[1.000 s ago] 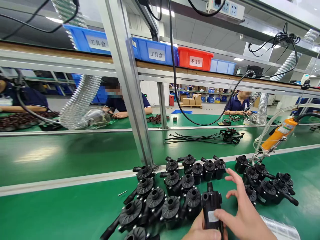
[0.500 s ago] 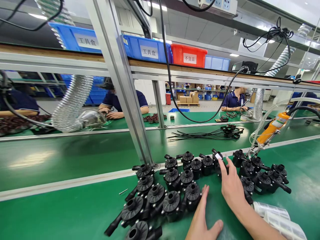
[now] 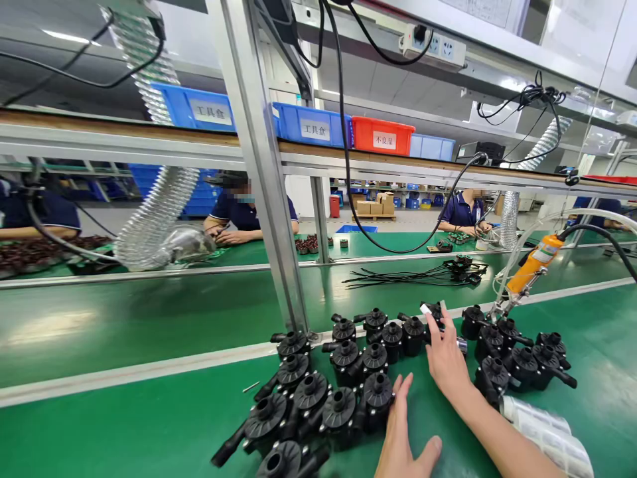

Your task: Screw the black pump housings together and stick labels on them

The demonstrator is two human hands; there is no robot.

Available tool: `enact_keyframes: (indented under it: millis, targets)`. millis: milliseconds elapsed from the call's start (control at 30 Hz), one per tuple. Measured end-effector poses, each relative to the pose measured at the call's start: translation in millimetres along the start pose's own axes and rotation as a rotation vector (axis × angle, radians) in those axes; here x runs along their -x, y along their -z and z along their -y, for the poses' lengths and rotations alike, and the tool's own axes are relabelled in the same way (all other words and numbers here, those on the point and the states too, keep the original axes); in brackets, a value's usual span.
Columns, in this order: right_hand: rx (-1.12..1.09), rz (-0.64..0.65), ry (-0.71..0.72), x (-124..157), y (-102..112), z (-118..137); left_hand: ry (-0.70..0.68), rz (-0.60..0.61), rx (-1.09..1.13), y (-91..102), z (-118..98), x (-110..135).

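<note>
My right hand [image 3: 446, 358] is at the back of a group of black plastic pumps, its fingers around one pump [image 3: 436, 311] that it partly hides. A small white piece [image 3: 425, 309], like a label, shows at one fingertip. A silvery patch [image 3: 462, 345] appears beside that hand; I cannot tell whether it belongs to the pump. My left hand [image 3: 402, 435] is open, thumb spread, its fingers against the side of a nearer pump [image 3: 377, 395]. More upright pumps [image 3: 338, 408] with ribbed round tops and side spouts stand to the left of it.
Another pump cluster [image 3: 522, 358] stands to the right, with clear label rolls [image 3: 542, 431] in front. An orange screwdriver [image 3: 535, 265] hangs behind it. A metal post [image 3: 263, 166] rises at the left. Black cables [image 3: 423, 272] lie on the far belt, and co-workers sit beyond.
The camera view has shifted a little. My right hand has moved slightly left over the rear pump, and the silvery patch now shows beside it. My left hand stays against the same pump.
</note>
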State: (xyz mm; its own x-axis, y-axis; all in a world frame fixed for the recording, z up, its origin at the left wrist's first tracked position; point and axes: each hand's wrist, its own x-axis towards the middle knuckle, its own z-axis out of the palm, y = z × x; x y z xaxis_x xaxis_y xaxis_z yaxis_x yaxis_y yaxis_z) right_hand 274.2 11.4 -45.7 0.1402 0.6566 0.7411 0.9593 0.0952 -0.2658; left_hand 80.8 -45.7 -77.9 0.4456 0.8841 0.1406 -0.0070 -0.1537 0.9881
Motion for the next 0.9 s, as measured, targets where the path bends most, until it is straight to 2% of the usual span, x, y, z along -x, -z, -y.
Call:
enact_keyframes:
  millis: [100, 233, 333, 467, 733, 900]
  targets:
    - [0.015, -0.078, -0.081, -4, -3, -11, 0.001, 0.023, -0.034, 1.2, -1, 0]
    - [-0.067, -0.136, -0.084, -16, -1, -20, -0.024, 0.041, -0.044, 0.3, 5, -1]
    - [-0.149, -0.181, -0.099, -33, -12, -19, -0.061, 0.046, -0.037, 1.5, 13, -4]
    - [-0.206, -0.202, -0.147, -49, -31, -18, -0.088, 0.127, -0.060, 7.7, 22, -9]
    - [-0.165, -0.237, -0.190, -45, -37, -27, -0.090, 0.151, -0.125, 6.9, 43, -18]
    - [-0.198, -0.289, -0.138, -50, -42, -20, -0.097, 0.152, -0.067, 7.2, 48, -20]
